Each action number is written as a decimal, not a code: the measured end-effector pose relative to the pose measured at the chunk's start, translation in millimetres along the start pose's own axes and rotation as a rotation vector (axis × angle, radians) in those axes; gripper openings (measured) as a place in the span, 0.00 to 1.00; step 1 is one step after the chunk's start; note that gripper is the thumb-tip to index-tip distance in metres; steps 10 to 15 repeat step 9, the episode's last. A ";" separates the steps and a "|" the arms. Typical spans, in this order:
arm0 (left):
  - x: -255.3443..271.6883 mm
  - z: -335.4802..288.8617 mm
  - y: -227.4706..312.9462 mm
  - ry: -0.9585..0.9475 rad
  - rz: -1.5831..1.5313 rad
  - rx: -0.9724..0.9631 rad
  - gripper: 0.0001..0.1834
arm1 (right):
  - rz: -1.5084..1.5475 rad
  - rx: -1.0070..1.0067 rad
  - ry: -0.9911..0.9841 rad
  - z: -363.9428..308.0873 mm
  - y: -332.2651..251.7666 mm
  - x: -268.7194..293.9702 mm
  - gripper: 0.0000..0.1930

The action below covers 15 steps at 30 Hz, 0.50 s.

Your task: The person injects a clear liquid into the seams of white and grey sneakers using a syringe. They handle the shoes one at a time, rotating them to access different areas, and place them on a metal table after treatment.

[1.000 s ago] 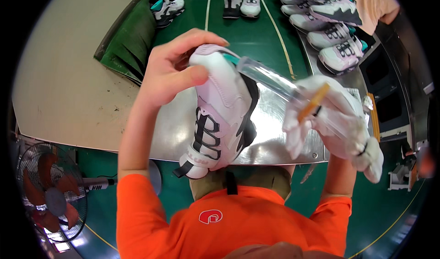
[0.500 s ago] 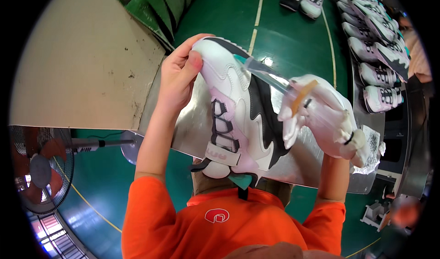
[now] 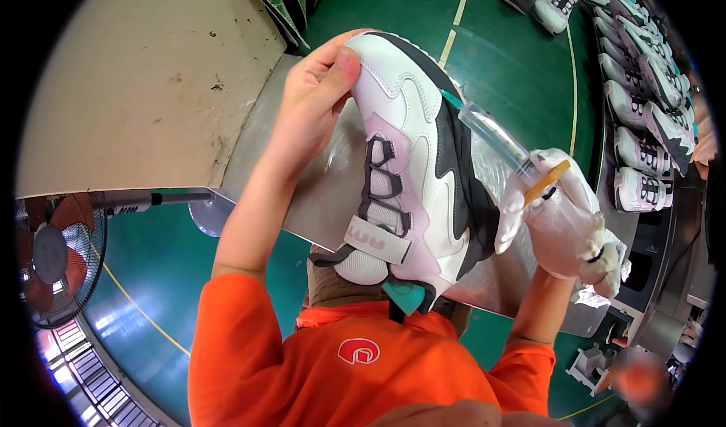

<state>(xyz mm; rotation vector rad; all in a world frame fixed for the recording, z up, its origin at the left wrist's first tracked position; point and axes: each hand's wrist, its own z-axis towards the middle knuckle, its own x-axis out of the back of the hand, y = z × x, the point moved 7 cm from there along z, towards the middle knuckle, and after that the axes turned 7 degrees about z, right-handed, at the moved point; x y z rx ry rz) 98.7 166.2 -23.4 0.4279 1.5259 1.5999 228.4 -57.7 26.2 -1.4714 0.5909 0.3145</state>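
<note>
White, grey and black sneaker [image 3: 412,177] is held up in front of the person, above the grey metal table [image 3: 302,185], sole edge facing right, strap side up. Left hand [image 3: 314,98] is bare, fingers [image 3: 336,68] wrapped around the toe end, thumb pressed on the upper. Right hand [image 3: 560,215], in a thin white glove, is closed around a clear syringe [image 3: 495,136] with an orange plunger; tip touches the black side panel near the toe. More sneakers [image 3: 643,102] are lined up far right on the green floor [image 3: 514,57]. Fan [image 3: 57,257] lower left.
</note>
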 end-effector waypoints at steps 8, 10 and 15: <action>10.2 -15.5 -2.1 0.145 0.067 0.057 0.22 | 0.497 -0.329 -0.623 -26.1 -4.4 61.1 0.47; 8.8 -15.0 1.3 0.142 0.080 0.052 0.22 | 0.500 -0.320 -0.634 -26.4 -4.2 61.9 0.47; 8.8 -15.0 1.3 0.142 0.080 0.052 0.22 | 0.500 -0.320 -0.634 -26.4 -4.2 61.9 0.47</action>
